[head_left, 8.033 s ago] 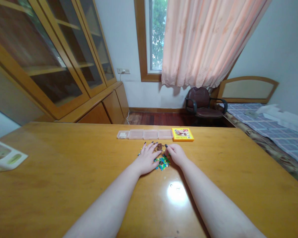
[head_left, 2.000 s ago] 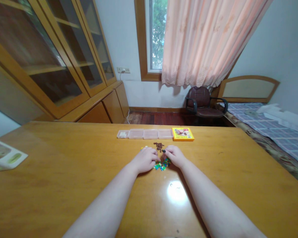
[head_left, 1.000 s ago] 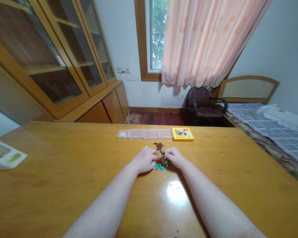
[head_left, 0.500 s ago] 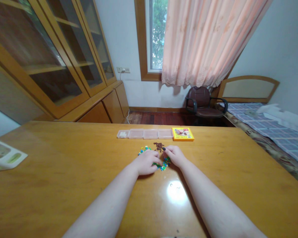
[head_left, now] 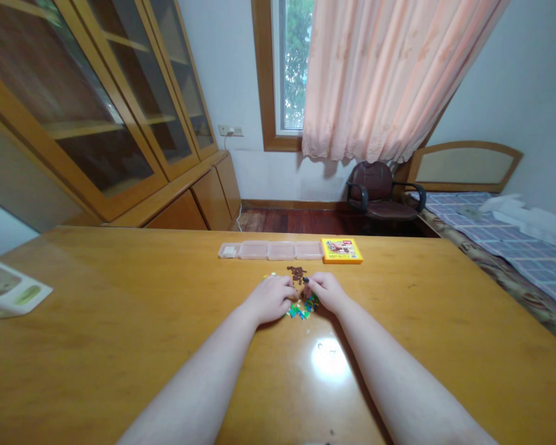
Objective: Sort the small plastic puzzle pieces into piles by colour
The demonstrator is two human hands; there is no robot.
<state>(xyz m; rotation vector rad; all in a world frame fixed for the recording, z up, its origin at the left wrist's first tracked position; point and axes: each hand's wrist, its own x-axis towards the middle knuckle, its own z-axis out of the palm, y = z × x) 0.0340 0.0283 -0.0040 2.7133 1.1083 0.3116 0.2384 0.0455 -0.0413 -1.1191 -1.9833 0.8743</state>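
Small green, blue and white building bricks (head_left: 299, 311) lie in a loose ring on the table between my hands. Just beyond them is a little heap of brown bricks (head_left: 297, 272). My left hand (head_left: 272, 299) rests over the left side of the ring, its fingers curled inward and pressed together; whatever is in them is hidden. Opposite it, my right hand (head_left: 326, 290) is closed in a pinch beside the brown heap. A tiny dark piece (head_left: 306, 280) shows at its fingertips. Some bricks are covered by both hands.
Clear plastic trays (head_left: 281, 250) stand in a row near the table's far edge, beside a yellow box (head_left: 341, 251). A white plastic object (head_left: 13, 287) sits at the left. Past the table are a chair (head_left: 375, 191) and a bed (head_left: 505, 228).
My left hand has shifted slightly forward, its fingers drawn closer together. More coloured bricks show on the near side, fewer at the far left. My right hand stays almost in place.
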